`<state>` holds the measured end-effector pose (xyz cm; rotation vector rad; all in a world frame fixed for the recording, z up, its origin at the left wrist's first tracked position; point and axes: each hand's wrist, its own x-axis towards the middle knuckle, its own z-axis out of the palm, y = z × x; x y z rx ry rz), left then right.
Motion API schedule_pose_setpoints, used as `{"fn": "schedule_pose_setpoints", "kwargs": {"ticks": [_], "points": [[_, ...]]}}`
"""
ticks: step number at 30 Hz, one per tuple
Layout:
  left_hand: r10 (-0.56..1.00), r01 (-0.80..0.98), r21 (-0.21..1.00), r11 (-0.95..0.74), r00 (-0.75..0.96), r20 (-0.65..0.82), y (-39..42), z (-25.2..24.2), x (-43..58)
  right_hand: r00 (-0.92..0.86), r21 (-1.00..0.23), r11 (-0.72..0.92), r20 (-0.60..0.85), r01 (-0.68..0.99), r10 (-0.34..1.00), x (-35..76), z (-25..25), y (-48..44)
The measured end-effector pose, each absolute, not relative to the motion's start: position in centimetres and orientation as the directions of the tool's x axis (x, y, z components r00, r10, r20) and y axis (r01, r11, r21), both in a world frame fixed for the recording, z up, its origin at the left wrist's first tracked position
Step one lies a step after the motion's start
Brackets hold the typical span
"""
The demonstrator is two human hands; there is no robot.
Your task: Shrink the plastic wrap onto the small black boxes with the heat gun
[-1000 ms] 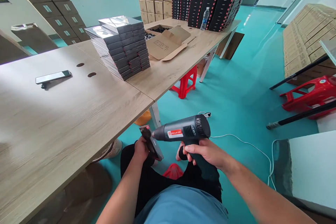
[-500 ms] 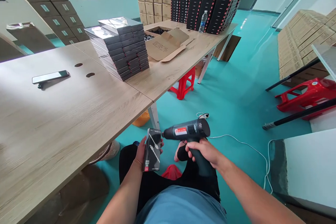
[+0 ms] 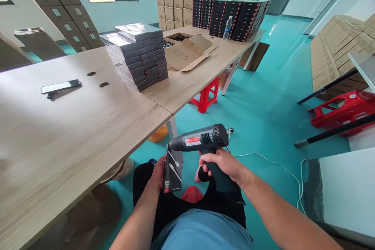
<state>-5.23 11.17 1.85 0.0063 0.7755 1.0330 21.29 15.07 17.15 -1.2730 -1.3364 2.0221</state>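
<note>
And there it is: a slim black cardboard box (image 3: 173,172), upright in the left hand (image 3: 158,174), its fingers grasping it, and the nozzle of a charcoal-black plastic heat gun (image 3: 199,139) has just swung over its top edge (touching or just above, hard to tell)! The right hand (image 3: 222,166) is clenched round the grip, a thin white cable (image 3: 263,158) trailing beyond those fingers.

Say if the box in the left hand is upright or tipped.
Nearly upright: the box stands on end in the left hand.
</note>
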Motion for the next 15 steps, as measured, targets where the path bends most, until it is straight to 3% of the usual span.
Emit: {"fn": "schedule_pose_setpoints", "kwargs": {"ticks": [8, 12, 15], "points": [[0.772, -0.808, 0.333, 0.485, 0.217, -0.598, 11.8, 2.4, -5.5, -0.413, -0.863, -0.460, -0.505, 0.211, 0.758, 22.2, 17.1, 15.5], [0.763, -0.876, 0.346, 0.336, 0.038, -0.645, 12.4, 2.1, -5.7, -0.588, -0.816, -0.493, -0.566, 0.302, 0.578, 23.6, 18.3, 13.6], [0.696, -0.917, 0.351, 0.188, -0.128, -0.706, 13.0, 1.4, -5.9, -0.574, -0.829, -0.480, -0.551, 0.289, 0.606, 24.1, 18.5, 12.6]]}}
